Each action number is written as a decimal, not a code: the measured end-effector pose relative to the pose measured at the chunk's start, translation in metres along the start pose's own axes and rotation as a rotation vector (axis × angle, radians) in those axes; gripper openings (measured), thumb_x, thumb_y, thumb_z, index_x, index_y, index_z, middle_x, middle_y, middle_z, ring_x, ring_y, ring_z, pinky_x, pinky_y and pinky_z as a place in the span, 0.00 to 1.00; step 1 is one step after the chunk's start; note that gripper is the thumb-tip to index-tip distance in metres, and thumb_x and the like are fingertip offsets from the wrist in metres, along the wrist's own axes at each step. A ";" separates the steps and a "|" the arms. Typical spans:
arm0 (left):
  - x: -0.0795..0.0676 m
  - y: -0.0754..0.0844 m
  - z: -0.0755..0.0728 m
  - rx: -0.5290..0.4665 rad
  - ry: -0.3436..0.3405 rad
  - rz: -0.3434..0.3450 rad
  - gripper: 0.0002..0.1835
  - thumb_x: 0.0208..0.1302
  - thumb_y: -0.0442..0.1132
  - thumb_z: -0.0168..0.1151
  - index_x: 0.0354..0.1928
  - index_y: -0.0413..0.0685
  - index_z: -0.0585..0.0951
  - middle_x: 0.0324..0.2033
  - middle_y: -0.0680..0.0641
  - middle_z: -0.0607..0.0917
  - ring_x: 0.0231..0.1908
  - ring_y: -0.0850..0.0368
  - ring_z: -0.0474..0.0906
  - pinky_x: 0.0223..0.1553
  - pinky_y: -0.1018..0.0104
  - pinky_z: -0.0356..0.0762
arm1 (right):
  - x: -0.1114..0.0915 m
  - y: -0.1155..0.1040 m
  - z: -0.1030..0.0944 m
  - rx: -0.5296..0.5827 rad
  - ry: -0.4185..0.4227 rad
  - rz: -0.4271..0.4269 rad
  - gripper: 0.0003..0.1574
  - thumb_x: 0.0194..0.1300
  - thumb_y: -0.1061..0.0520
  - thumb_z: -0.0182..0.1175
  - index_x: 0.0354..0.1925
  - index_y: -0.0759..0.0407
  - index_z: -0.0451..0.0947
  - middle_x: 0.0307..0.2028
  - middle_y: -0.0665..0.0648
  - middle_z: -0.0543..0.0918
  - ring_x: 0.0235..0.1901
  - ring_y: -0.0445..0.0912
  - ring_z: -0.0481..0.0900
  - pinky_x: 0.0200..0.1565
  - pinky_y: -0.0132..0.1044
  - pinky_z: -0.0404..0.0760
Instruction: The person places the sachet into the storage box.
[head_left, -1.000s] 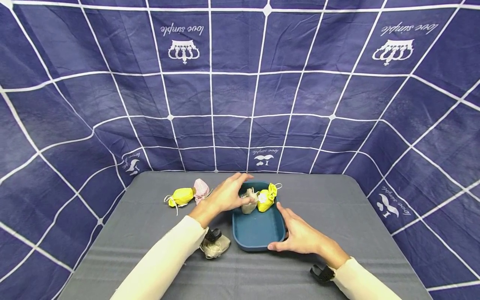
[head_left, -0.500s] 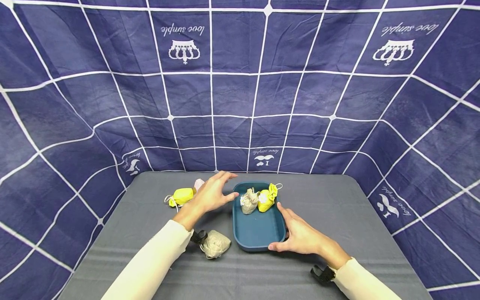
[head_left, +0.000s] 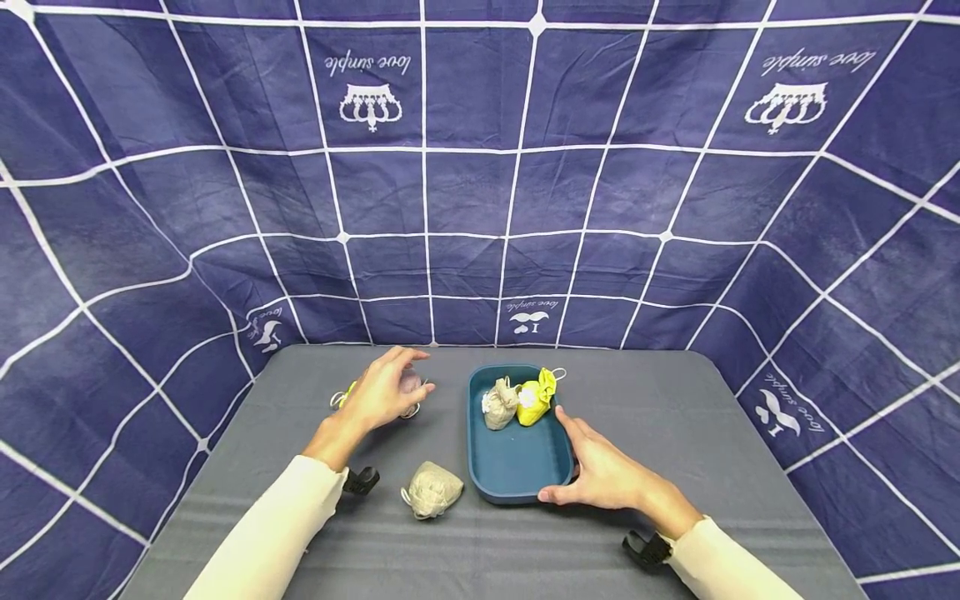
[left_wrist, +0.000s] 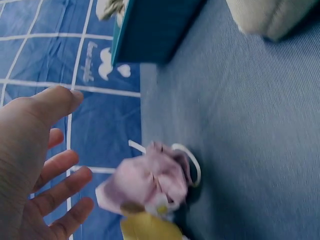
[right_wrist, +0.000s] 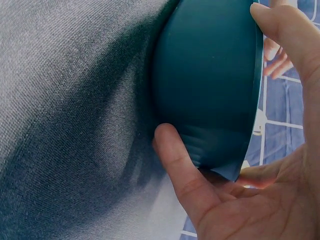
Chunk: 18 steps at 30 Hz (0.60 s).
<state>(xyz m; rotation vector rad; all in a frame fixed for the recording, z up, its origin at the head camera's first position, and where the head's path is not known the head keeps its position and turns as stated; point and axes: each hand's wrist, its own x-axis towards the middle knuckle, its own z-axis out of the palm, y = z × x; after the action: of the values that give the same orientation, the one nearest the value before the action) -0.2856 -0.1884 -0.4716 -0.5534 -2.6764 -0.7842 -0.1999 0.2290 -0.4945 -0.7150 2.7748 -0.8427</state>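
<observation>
My left hand hovers over the far left of the table, fingers spread and nothing in them. Beneath it lies a pink drawstring pouch, apart from the fingers in the left wrist view. A yellow pouch touches that pink one; in the head view the hand mostly covers both. With thumb and fingers, my right hand grips the right side of a blue tray. Inside the tray's far end, a beige pouch and another yellow pouch sit side by side.
Another beige pouch lies on the grey table, left of the tray's near end. A blue cloth with white lines hangs behind the table and along both sides.
My left hand has moved left from over the tray, off the beige pouch there, to above the pink pouch. The right hand and tray have stayed in place.
</observation>
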 end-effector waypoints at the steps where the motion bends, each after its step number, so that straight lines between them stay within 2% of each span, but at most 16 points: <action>1: -0.002 -0.003 -0.002 0.000 0.010 -0.005 0.29 0.70 0.47 0.84 0.69 0.47 0.88 0.60 0.43 0.92 0.57 0.38 0.93 0.59 0.40 0.90 | 0.000 0.000 0.000 0.000 -0.002 0.000 0.91 0.57 0.24 0.87 0.92 0.72 0.51 0.75 0.68 0.78 0.52 0.43 0.78 0.58 0.38 0.83; 7: -0.013 -0.023 -0.009 0.012 0.047 -0.029 0.28 0.67 0.41 0.85 0.68 0.44 0.89 0.59 0.38 0.93 0.54 0.36 0.91 0.55 0.40 0.88 | 0.002 0.001 0.001 0.007 -0.004 -0.004 0.91 0.58 0.25 0.87 0.92 0.72 0.50 0.73 0.67 0.79 0.46 0.37 0.76 0.53 0.34 0.82; 10: -0.017 -0.034 -0.013 0.030 0.054 -0.036 0.28 0.67 0.41 0.84 0.68 0.43 0.89 0.59 0.38 0.92 0.58 0.35 0.91 0.60 0.37 0.87 | 0.002 0.002 0.001 0.009 -0.004 -0.009 0.91 0.58 0.25 0.87 0.92 0.72 0.51 0.72 0.67 0.79 0.45 0.36 0.75 0.53 0.33 0.82; 15: -0.025 -0.050 -0.019 0.042 0.043 -0.089 0.30 0.68 0.44 0.83 0.70 0.44 0.88 0.64 0.37 0.91 0.68 0.32 0.88 0.71 0.33 0.84 | 0.001 0.002 0.001 -0.005 0.000 -0.014 0.91 0.58 0.24 0.86 0.92 0.72 0.51 0.72 0.66 0.79 0.47 0.38 0.76 0.55 0.35 0.83; 18: -0.029 -0.060 -0.022 0.044 0.036 -0.112 0.31 0.70 0.45 0.83 0.71 0.43 0.87 0.66 0.36 0.90 0.70 0.30 0.87 0.73 0.31 0.83 | 0.001 0.002 0.001 -0.011 -0.001 -0.011 0.91 0.58 0.24 0.86 0.92 0.72 0.51 0.73 0.66 0.79 0.48 0.38 0.76 0.55 0.35 0.83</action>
<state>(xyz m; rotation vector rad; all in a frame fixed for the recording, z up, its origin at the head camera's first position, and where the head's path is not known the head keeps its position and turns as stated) -0.2822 -0.2554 -0.4918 -0.3777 -2.7039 -0.7556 -0.2017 0.2295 -0.4970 -0.7333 2.7791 -0.8298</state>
